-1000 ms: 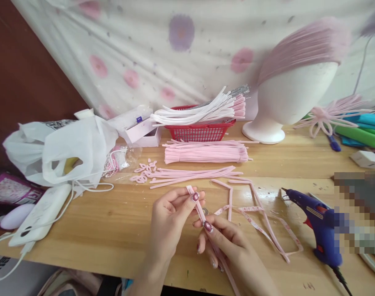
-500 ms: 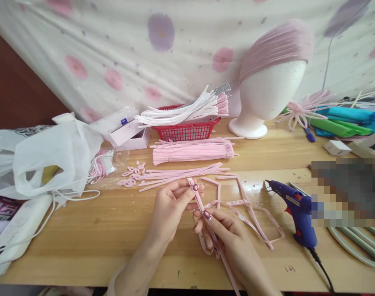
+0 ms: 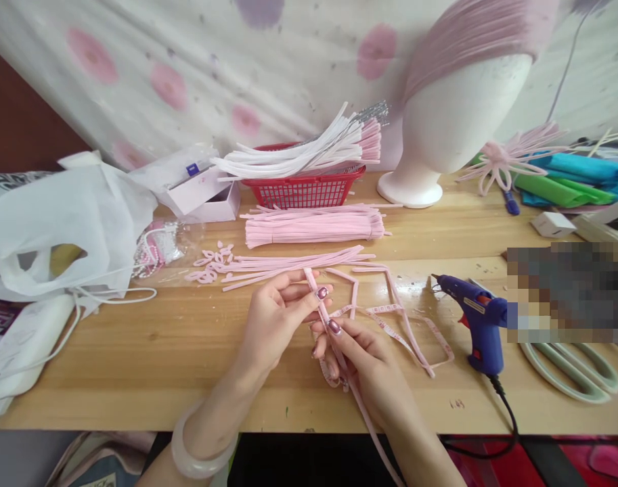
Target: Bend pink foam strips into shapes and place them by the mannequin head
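Note:
My left hand (image 3: 273, 321) pinches the upper end of a pink pipe cleaner (image 3: 365, 416) between thumb and fingers. Just below, my right hand (image 3: 374, 365) has closed on the same pipe cleaner, whose long tail runs down past the table's front edge. A pink-and-white tape measure (image 3: 390, 329) winds over the table and loops at my right fingers; how much of it lies between the fingers is hidden. Beyond my hands are two bent pink pipe cleaners (image 3: 399, 297), a row of loose straight ones (image 3: 298, 262) and small pink loops (image 3: 207, 274).
A blue glue gun (image 3: 484, 325) and green-handled scissors (image 3: 567, 379) lie at right. Behind stand a pink bundle (image 3: 313, 228), a red basket (image 3: 301, 194) and a white foam head (image 3: 440, 128). White plastic bags (image 3: 110, 223) and a power strip (image 3: 32, 345) are at left.
The view has tilted downward, so the table sits higher in the picture and my left bracelet shows. The pale tape end above my left fingertips now gives way to the pink pipe cleaner's tip.

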Demonstrator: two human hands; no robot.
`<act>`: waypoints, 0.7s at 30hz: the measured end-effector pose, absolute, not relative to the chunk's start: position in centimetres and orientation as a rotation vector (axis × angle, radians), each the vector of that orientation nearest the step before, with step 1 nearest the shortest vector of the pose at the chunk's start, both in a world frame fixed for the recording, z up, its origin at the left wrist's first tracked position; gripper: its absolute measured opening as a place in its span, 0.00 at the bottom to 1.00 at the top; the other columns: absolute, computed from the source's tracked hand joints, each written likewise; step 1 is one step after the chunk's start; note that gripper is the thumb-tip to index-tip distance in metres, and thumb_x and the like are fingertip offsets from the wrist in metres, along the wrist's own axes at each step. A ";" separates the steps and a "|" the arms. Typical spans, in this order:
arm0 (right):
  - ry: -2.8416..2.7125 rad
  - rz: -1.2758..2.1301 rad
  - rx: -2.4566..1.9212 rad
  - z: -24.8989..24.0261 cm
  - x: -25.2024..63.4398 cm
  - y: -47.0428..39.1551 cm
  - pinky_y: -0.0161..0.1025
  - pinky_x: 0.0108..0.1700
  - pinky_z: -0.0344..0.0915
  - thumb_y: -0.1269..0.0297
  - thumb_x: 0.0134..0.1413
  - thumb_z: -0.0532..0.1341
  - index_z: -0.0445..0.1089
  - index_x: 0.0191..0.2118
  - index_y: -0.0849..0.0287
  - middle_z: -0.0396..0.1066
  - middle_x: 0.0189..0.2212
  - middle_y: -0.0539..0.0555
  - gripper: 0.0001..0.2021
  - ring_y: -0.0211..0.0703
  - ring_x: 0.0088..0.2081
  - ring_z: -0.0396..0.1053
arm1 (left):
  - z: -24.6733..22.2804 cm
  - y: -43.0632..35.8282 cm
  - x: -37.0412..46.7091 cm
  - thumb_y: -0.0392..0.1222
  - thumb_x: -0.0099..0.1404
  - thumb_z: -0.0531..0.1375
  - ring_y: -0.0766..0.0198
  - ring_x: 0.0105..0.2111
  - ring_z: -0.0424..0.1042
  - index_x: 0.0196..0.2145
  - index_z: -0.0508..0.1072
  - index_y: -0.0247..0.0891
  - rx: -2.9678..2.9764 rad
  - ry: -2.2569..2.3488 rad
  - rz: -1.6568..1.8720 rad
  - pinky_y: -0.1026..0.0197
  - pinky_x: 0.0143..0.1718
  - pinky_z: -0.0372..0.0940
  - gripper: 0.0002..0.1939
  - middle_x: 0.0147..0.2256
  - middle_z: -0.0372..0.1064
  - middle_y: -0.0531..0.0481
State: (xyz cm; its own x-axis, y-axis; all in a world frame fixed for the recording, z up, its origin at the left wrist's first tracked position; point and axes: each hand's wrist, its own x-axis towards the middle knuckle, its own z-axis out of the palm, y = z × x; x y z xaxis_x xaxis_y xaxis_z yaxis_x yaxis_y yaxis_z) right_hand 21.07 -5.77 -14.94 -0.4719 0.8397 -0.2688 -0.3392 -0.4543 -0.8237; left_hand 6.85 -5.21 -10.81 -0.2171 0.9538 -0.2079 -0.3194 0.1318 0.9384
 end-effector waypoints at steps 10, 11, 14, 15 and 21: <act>-0.926 1.952 -0.875 -15.3 20.7 -5.9 0.33 0.20 0.48 0.46 0.61 0.60 0.75 0.35 0.62 0.66 0.18 0.48 0.20 0.32 0.18 0.50 | -11.1 -5.1 6.8 0.41 0.54 0.72 0.63 0.31 0.79 0.38 0.76 0.35 0.723 1.227 1.439 0.66 0.28 0.74 0.15 0.34 0.81 0.47; -0.919 1.948 -0.882 -15.3 20.7 -6.0 0.33 0.21 0.48 0.46 0.61 0.60 0.75 0.35 0.62 0.65 0.18 0.49 0.21 0.32 0.18 0.50 | -11.1 -5.1 6.8 0.41 0.54 0.72 0.62 0.31 0.79 0.38 0.76 0.35 0.722 1.232 1.440 0.66 0.28 0.74 0.15 0.34 0.81 0.47; -0.940 1.921 -0.924 -15.5 20.9 -6.1 0.33 0.22 0.49 0.47 0.62 0.60 0.76 0.37 0.62 0.67 0.22 0.51 0.20 0.34 0.21 0.52 | -11.1 -5.2 6.7 0.40 0.54 0.71 0.60 0.33 0.80 0.39 0.77 0.35 0.716 1.239 1.436 0.65 0.30 0.75 0.15 0.34 0.81 0.47; -0.952 1.914 -0.934 -15.5 20.9 -6.2 0.34 0.23 0.49 0.48 0.62 0.60 0.76 0.38 0.62 0.68 0.22 0.51 0.20 0.34 0.22 0.53 | -11.1 -5.2 6.7 0.40 0.54 0.71 0.60 0.33 0.80 0.39 0.77 0.35 0.717 1.239 1.432 0.66 0.30 0.75 0.15 0.33 0.81 0.47; -0.950 1.931 -0.886 -15.3 21.1 -6.2 0.34 0.23 0.49 0.51 0.58 0.64 0.76 0.37 0.62 0.69 0.22 0.51 0.16 0.33 0.21 0.54 | -11.2 -5.3 6.8 0.40 0.56 0.71 0.60 0.33 0.81 0.41 0.76 0.34 0.755 1.237 1.435 0.65 0.31 0.75 0.15 0.35 0.81 0.45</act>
State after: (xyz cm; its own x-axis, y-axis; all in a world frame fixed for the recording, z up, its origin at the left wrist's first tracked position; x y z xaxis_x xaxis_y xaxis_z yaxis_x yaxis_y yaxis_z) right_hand 21.06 -6.15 -15.31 -0.4416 0.8656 -0.2361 -0.3414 -0.4054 -0.8480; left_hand 6.82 -5.26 -11.18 -0.2524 0.9538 -0.1629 -0.3020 0.0823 0.9498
